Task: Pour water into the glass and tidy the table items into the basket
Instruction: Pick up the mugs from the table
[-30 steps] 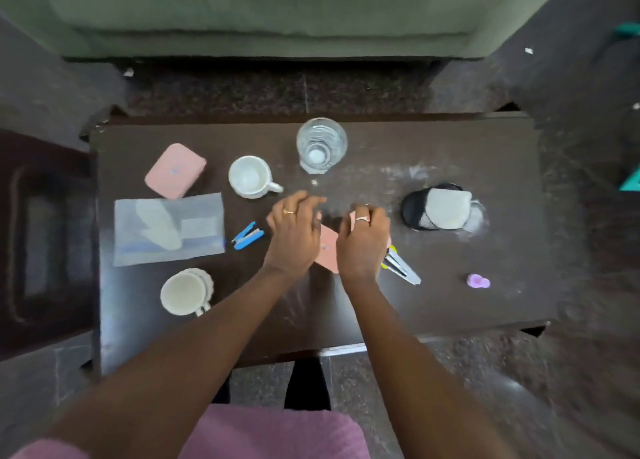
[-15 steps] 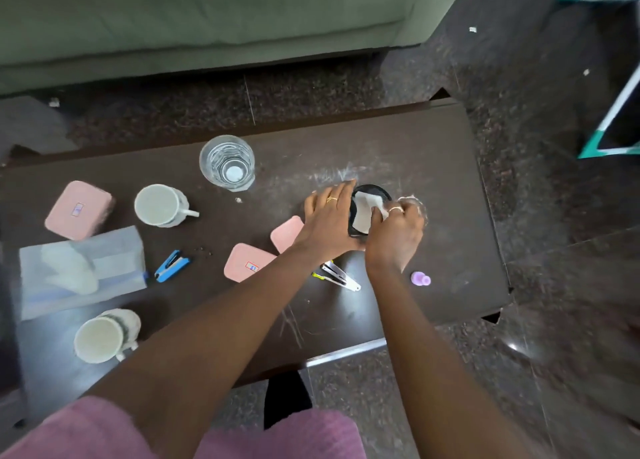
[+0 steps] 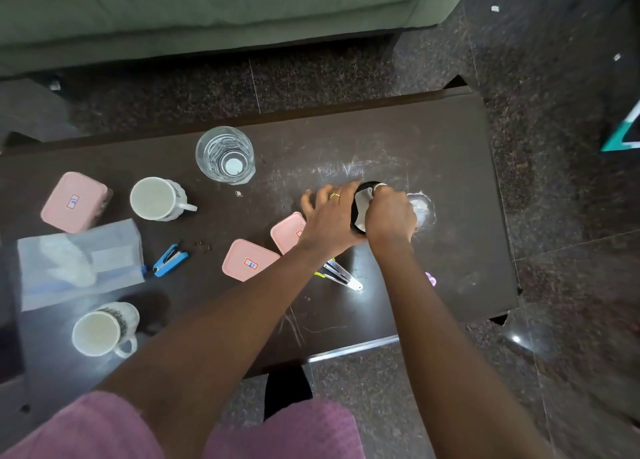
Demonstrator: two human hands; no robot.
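A clear glass [image 3: 225, 155] with a little water stands at the back of the dark table [image 3: 450, 167]. To its right is a black round container [image 3: 360, 205] with a white top. My left hand [image 3: 329, 219] wraps the container's left side. My right hand [image 3: 391, 216] is closed over the white top from the right and hides most of it. Two pink lidded boxes [image 3: 249, 259] [image 3: 287, 231] lie just left of my left wrist. No basket is in view.
A third pink box [image 3: 74, 202], two white mugs [image 3: 154, 199] [image 3: 98, 330], a clear plastic pouch [image 3: 78, 263] and a blue stapler [image 3: 170, 260] fill the table's left half. A metal clip [image 3: 341, 275] and a small purple item [image 3: 430, 278] lie near my forearms. A green sofa [image 3: 207, 8] stands behind.
Both hands left the pink boxes at the table's middle and moved right onto the black container. The two pink boxes now lie uncovered. The view has swung to the right.
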